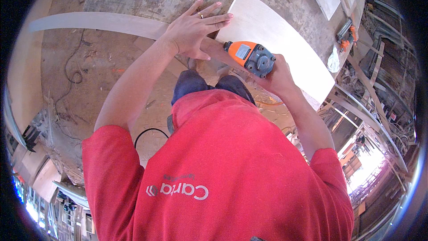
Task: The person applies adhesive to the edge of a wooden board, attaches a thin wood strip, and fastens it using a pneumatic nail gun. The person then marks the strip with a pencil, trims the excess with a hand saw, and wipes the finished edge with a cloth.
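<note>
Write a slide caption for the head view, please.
Right hand gripping orange-and-black tool, left hand spread at edge of pale board.

The orange tool blocks nearby; the glare-washed board beyond seems open.

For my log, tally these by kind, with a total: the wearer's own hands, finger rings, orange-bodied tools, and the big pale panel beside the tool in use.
Hands: 2 (left hand, right hand)
Rings: 1 (gold-coloured ring, left hand)
Orange-bodied tools: 2 (held tool, second tool lying at far right)
Pale panel: 1
Total: 6
</note>
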A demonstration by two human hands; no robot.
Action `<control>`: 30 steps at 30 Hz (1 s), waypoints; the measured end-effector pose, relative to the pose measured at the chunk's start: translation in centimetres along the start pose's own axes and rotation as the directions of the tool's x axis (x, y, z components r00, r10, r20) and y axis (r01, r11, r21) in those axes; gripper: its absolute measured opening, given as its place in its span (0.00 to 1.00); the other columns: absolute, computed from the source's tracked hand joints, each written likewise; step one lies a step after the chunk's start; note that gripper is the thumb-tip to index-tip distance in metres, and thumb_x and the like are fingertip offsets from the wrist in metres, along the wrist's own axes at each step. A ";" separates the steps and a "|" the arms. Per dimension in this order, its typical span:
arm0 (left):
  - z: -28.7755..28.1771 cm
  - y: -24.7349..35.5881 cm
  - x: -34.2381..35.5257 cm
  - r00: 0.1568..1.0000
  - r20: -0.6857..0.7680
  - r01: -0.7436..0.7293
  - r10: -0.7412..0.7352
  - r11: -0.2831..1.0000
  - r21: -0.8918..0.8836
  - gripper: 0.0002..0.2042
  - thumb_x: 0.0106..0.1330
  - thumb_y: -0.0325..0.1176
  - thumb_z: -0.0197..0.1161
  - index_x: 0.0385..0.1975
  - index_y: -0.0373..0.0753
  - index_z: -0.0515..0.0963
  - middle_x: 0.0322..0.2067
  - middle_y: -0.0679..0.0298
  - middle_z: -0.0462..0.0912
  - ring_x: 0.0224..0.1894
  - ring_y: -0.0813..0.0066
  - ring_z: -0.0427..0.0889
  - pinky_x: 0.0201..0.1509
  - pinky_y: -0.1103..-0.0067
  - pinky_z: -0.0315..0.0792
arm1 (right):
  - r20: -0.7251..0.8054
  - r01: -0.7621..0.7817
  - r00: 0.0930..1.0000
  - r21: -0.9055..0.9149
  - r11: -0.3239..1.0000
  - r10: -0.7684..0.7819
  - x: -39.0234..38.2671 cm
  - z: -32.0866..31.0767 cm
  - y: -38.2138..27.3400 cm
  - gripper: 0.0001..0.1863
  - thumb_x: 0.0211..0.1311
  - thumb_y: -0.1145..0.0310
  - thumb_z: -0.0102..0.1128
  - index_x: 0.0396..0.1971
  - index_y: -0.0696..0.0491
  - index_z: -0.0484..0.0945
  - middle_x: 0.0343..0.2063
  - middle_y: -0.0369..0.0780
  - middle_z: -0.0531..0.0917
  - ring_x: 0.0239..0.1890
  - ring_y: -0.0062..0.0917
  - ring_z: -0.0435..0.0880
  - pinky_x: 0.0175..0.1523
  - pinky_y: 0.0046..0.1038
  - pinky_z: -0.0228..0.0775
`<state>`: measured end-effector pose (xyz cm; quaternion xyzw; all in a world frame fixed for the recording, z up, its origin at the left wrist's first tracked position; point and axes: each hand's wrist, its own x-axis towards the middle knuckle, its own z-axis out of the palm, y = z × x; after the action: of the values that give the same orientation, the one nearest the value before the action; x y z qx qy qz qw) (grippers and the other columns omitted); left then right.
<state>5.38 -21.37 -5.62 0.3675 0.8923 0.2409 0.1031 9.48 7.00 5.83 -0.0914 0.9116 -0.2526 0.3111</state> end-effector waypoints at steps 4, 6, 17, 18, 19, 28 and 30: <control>0.0 -0.1 0.1 1.000 -0.006 -0.006 0.006 1.000 0.000 0.61 0.35 0.50 0.85 0.77 0.52 0.60 0.78 0.76 0.58 0.82 0.63 0.51 0.84 0.51 0.41 | 0.027 -0.041 0.999 -0.020 0.999 0.041 0.2 -0.2 -0.2 0.16 0.44 0.64 0.80 0.35 0.50 0.86 0.29 0.44 0.89 0.35 0.44 0.89 0.41 0.39 0.82; 0.0 0.0 0.1 1.000 -0.010 -0.006 0.006 1.000 -0.007 0.61 0.34 0.50 0.85 0.77 0.52 0.60 0.78 0.76 0.59 0.82 0.63 0.51 0.84 0.50 0.41 | 0.060 -0.046 0.997 -0.017 0.999 0.047 0.3 0.1 0.8 0.17 0.44 0.65 0.80 0.35 0.50 0.86 0.29 0.44 0.89 0.36 0.44 0.89 0.42 0.39 0.83; 0.3 -0.1 0.0 1.000 -0.004 -0.019 0.019 1.000 0.009 0.61 0.35 0.49 0.84 0.78 0.52 0.59 0.79 0.75 0.58 0.81 0.63 0.52 0.84 0.50 0.41 | 0.064 -0.026 0.997 -0.151 0.988 0.036 0.8 -1.1 -1.9 0.19 0.43 0.63 0.81 0.38 0.49 0.86 0.32 0.44 0.89 0.37 0.45 0.89 0.43 0.42 0.82; 0.3 0.0 0.1 1.000 -0.004 -0.025 0.025 1.000 0.016 0.61 0.36 0.50 0.83 0.78 0.52 0.59 0.79 0.75 0.58 0.81 0.63 0.52 0.84 0.50 0.41 | 0.064 -0.020 0.997 -0.155 0.988 0.031 0.7 -1.0 -1.9 0.19 0.43 0.63 0.81 0.38 0.49 0.86 0.32 0.44 0.89 0.38 0.45 0.89 0.43 0.42 0.82; 0.2 0.0 0.2 1.000 0.005 -0.016 0.016 1.000 0.018 0.61 0.36 0.50 0.83 0.78 0.52 0.59 0.79 0.75 0.57 0.81 0.63 0.51 0.85 0.50 0.41 | 0.066 -0.025 0.997 -0.158 0.987 0.036 0.8 -1.1 -1.9 0.19 0.44 0.62 0.81 0.38 0.48 0.86 0.32 0.45 0.89 0.38 0.46 0.88 0.44 0.42 0.82; -0.8 0.6 0.3 0.996 0.091 -0.021 0.011 0.994 0.108 0.58 0.43 0.56 0.80 0.78 0.50 0.58 0.80 0.76 0.54 0.82 0.66 0.48 0.85 0.53 0.40 | -0.231 -0.018 0.972 0.083 0.996 0.036 -4.6 -0.6 6.2 0.23 0.52 0.60 0.81 0.46 0.52 0.86 0.38 0.44 0.90 0.42 0.38 0.90 0.50 0.38 0.82; -0.8 0.4 0.4 0.995 0.100 -0.019 0.007 0.993 0.121 0.58 0.44 0.56 0.80 0.78 0.50 0.58 0.80 0.76 0.53 0.82 0.66 0.47 0.85 0.53 0.40 | -0.210 -0.093 0.966 0.260 0.961 0.150 -6.5 -2.8 7.5 0.23 0.55 0.60 0.80 0.49 0.54 0.85 0.41 0.43 0.91 0.45 0.34 0.91 0.53 0.35 0.82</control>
<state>5.09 -21.09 -4.74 0.3905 0.8967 0.1683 0.1231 12.85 16.60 7.23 0.0342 0.9064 -0.3535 0.2287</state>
